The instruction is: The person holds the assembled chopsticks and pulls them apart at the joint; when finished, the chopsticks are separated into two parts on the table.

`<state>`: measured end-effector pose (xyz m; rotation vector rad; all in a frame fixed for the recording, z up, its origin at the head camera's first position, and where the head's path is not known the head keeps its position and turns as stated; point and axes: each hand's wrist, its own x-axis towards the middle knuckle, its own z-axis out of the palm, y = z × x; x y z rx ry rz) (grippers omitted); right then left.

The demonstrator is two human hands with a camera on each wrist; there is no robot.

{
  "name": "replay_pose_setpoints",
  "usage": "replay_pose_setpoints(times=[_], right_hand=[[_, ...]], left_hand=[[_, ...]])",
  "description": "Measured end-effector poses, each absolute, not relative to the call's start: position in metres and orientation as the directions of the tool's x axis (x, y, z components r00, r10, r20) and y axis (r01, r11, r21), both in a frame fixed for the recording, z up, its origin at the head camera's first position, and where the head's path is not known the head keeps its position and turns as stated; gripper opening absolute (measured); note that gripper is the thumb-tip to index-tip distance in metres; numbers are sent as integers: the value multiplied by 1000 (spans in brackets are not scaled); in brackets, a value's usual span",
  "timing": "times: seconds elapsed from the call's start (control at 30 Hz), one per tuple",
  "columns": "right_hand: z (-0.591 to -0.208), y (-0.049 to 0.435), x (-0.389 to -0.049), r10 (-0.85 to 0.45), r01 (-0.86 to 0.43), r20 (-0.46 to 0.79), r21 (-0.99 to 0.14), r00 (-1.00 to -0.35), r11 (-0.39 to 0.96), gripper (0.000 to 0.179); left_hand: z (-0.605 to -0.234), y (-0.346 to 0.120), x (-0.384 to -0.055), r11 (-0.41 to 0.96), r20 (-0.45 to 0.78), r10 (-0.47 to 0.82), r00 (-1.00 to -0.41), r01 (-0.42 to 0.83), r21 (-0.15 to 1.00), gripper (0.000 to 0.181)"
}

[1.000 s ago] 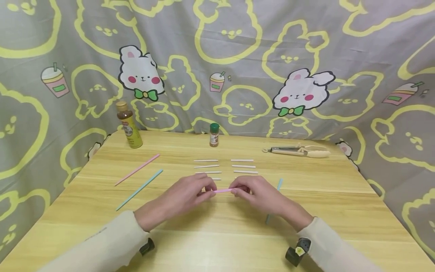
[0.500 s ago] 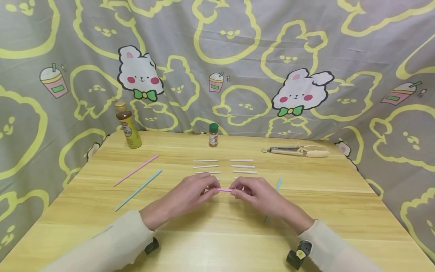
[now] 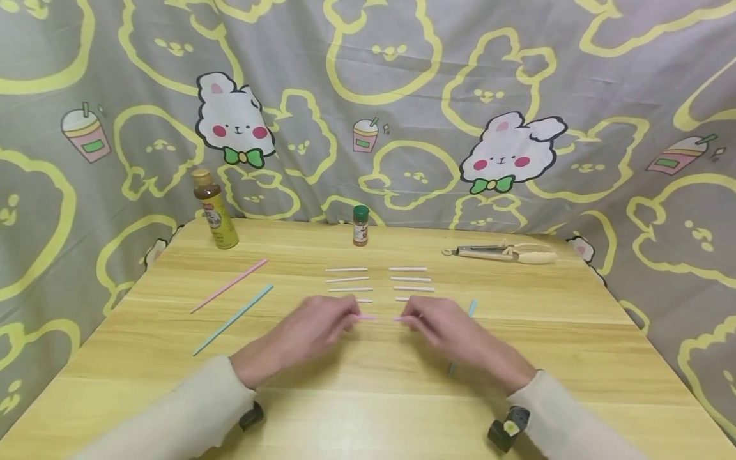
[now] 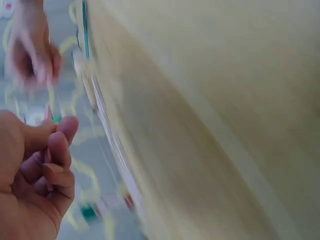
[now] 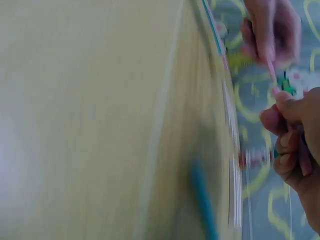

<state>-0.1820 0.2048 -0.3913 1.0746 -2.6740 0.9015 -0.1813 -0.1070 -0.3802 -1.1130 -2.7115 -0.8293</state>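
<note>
In the head view my left hand [image 3: 322, 321] pinches a short pink straw piece [image 3: 367, 317] between thumb and fingers. Opposite it, my right hand [image 3: 441, 324] grips another pink straw piece [image 3: 398, 319]. A small gap separates the two facing ends, close over the wooden table. The right wrist view shows the far part of the right-hand piece [image 5: 304, 157] running through the curled fingers. Short white straw pieces lie beyond the hands in a left column [image 3: 347, 279] and a right column [image 3: 411, 279]. A blue straw [image 3: 473, 309] is partly hidden by the right forearm.
On the left lie a long pink straw [image 3: 229, 286] and a long blue straw [image 3: 232, 320]. Along the back stand a yellow-labelled bottle [image 3: 218, 220] and a green-capped spice jar [image 3: 360, 227], with tongs [image 3: 499, 253] at right. A patterned curtain [image 3: 414, 76] hangs behind.
The pink straw between the hands was one unbroken length earlier. Now it is in two pieces, and the hands have moved slightly apart, left hand leftward and right hand rightward.
</note>
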Motion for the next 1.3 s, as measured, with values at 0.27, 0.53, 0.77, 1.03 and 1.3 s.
replay_pose_setpoints(times=[0.27, 0.53, 0.77, 1.03, 1.3], right_hand=[[-400, 271, -191, -358, -452, 277, -535, -892, 713, 10], [-402, 262, -195, -411, -506, 295, -488, -863, 712, 17], [-402, 240, -201, -428, -490, 243, -511, -871, 706, 5], [-408, 219, -206, -494, -520, 191, -472, -849, 712, 5], [-413, 211, -206, -500, -540, 208, -398, -841, 742, 9]], left_hand=[[-377, -159, -193, 718, 254, 508, -823, 567, 403, 9], [-384, -148, -200, 704, 245, 579, -778, 628, 332, 10], [-388, -128, -204, 670, 224, 627, -746, 663, 334, 5], [-391, -110, -208, 738, 155, 608, -778, 627, 249, 3], [-394, -98, -213, 759, 144, 601, -786, 618, 203, 4]])
